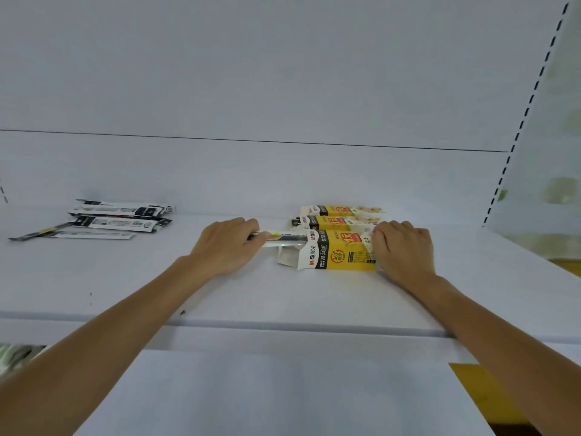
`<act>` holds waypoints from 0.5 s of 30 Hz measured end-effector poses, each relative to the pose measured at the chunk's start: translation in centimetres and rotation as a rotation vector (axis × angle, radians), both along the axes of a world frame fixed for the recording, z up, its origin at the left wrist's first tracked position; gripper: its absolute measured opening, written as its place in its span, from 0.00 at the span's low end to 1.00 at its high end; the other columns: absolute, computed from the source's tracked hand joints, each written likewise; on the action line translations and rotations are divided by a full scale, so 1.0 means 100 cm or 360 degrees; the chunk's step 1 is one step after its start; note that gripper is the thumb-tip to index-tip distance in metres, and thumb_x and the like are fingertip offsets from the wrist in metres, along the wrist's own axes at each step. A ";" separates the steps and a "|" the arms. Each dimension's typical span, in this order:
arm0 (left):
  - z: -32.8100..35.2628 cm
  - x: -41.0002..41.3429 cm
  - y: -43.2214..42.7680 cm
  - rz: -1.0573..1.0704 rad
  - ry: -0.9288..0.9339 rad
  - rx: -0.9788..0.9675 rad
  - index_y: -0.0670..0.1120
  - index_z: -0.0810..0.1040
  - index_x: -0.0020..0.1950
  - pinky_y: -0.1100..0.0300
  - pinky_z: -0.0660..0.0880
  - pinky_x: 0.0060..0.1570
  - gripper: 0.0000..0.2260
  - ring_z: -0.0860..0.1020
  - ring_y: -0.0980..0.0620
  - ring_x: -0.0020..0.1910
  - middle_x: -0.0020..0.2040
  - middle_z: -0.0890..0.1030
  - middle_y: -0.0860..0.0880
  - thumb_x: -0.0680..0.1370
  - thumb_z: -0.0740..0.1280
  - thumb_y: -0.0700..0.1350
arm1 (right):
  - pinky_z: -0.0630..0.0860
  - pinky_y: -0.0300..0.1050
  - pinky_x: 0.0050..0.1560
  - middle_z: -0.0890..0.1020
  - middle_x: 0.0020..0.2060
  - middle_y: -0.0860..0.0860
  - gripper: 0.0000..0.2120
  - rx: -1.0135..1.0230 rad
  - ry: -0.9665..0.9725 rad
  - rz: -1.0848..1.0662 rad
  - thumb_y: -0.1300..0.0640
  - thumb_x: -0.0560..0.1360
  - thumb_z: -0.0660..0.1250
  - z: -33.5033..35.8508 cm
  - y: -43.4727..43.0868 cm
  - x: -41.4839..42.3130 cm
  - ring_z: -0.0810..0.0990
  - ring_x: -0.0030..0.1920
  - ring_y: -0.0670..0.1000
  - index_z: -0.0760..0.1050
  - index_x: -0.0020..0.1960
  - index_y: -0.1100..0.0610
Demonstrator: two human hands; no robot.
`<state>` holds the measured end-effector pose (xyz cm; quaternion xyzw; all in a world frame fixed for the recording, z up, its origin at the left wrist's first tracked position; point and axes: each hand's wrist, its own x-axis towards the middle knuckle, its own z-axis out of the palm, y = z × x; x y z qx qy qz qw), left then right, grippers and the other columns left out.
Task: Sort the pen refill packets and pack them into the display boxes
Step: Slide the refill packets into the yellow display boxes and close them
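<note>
Three yellow display boxes lie on their sides on the white shelf (283,297). The nearest box (342,250) has its white flap open toward the left. My left hand (226,247) grips a refill packet (286,239) whose far end sits inside that box's open mouth. My right hand (404,250) holds the box's closed right end, fingers curled over it. Behind it lie the second box (339,222) and the third box (341,210). A loose pile of black-and-white refill packets (116,220) rests at the left of the shelf.
The shelf's back panel (283,171) rises just behind the boxes. A slotted upright (503,184) stands at the right. The shelf's front edge (283,325) runs below my forearms. Yellow objects (478,388) show at the lower right.
</note>
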<state>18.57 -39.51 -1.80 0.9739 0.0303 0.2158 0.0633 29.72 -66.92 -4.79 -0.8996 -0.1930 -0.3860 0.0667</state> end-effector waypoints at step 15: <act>0.013 0.031 -0.053 -0.0022 -0.0559 -0.0654 0.42 0.72 0.61 0.62 0.63 0.56 0.12 0.69 0.47 0.62 0.61 0.72 0.45 0.77 0.59 0.41 | 0.62 0.46 0.40 0.77 0.32 0.50 0.24 0.0086 0.0045 0.0096 0.49 0.71 0.43 0.000 -0.001 0.003 0.71 0.36 0.53 0.75 0.37 0.57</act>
